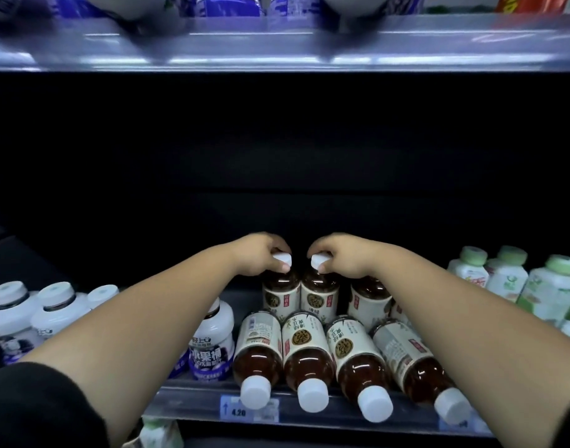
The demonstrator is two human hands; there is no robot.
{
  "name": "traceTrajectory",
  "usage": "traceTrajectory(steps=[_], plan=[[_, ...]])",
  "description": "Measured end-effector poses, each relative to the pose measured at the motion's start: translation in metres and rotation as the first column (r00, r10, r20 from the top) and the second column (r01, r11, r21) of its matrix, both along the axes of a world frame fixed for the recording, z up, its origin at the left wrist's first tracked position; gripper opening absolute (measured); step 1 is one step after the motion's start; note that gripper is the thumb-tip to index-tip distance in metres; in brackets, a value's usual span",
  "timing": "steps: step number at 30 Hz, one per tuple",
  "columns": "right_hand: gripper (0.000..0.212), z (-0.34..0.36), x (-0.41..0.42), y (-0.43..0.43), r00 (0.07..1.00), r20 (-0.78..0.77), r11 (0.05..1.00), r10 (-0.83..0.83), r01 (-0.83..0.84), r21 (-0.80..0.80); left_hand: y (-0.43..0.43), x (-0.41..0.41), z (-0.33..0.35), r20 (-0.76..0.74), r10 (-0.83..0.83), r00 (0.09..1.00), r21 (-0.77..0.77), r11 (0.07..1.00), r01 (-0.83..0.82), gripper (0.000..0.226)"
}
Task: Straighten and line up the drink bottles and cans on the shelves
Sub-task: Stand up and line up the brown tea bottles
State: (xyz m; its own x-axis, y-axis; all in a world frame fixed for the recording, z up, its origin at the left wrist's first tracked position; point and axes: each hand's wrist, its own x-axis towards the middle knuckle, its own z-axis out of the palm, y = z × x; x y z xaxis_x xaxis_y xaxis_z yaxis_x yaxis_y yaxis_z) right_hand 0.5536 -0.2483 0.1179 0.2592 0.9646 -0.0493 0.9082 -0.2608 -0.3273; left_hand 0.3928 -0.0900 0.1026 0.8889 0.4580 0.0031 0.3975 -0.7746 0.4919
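Head view centres on two brown tea bottles standing side by side in the far row of the lower shelf: the left upright bottle (pixel 281 295) and the right upright bottle (pixel 319 297), labels facing near, bodies close together or touching. Each is held from above by its white cap. The left hand (pixel 261 253) curls its fingers over the left one's cap, thumb on the near side. The right hand (pixel 340 253) pinches the right one's cap the same way. Both grips are closed on the caps, and the hands nearly meet between them.

Just near of that pair lie the four toppled bottles (pixel 306 350) of the same tea, flat on their sides. Their long axes run far to near, fanning slightly rightward, with caps reaching the front rail (pixel 193 402) and bases close against the standing row. They sit below and between the forearms, nearer the person than either hand, so reaching them would likely mean drawing the hands back and down. The two leftward ones lie closer to the left hand; the two rightward ones sit under the right forearm. A third upright bottle (pixel 369 302) stands just right of the held pair, partly hidden by the right arm.

Further left are white bottles with purple labels (pixel 212 344); further right, pale bottles with green caps (pixel 506 279). The upper shelf (pixel 277 50) is blurred.
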Motion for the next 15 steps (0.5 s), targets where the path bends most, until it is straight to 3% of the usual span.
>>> traceTrajectory(steps=[6,9,12,15], plan=[[0.039,0.006,0.007,-0.002,0.994,-0.111,0.997,0.009,-0.018,-0.079,0.002,0.002,0.0,0.003,0.002,1.0,-0.043,0.999,-0.002,0.039],[0.056,0.01,0.011,-0.005,0.994,-0.108,0.995,-0.001,-0.01,-0.104,0.001,0.004,0.007,-0.06,-0.018,0.998,0.018,1.0,0.019,0.046],[0.071,0.025,0.022,-0.021,0.997,0.021,0.982,-0.073,0.075,-0.174,-0.007,0.013,0.01,-0.054,-0.032,0.998,0.023,0.999,0.033,0.056],[0.052,0.03,0.031,-0.041,0.963,0.24,0.948,-0.119,0.182,-0.26,-0.021,0.026,0.01,-0.022,-0.06,0.998,-0.009,0.998,0.06,0.055]])
